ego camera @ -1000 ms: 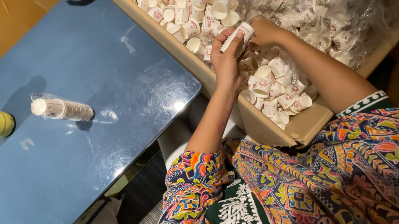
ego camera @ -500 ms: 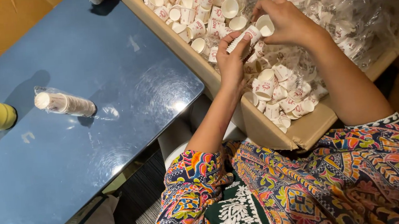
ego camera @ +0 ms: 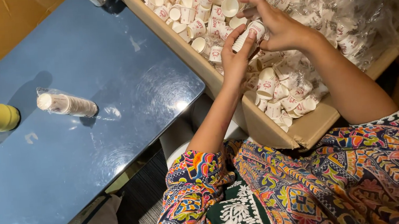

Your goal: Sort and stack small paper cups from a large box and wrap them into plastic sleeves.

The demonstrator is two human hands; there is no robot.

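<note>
**You brought a loose cup onto the end of your nested stack.**

The short stack of small paper cups [ego camera: 246, 37] sat clamped in your left hand [ego camera: 234, 62] over the cardboard box [ego camera: 259, 123]. Your right hand [ego camera: 281, 23], half a second before still reaching among the loose cups [ego camera: 285, 89], had closed its fingers on the stack's top at 1 o'clock. The wrapped sleeve of cups [ego camera: 67, 104] lay at 9 o'clock on the blue table [ego camera: 69, 178].
</note>
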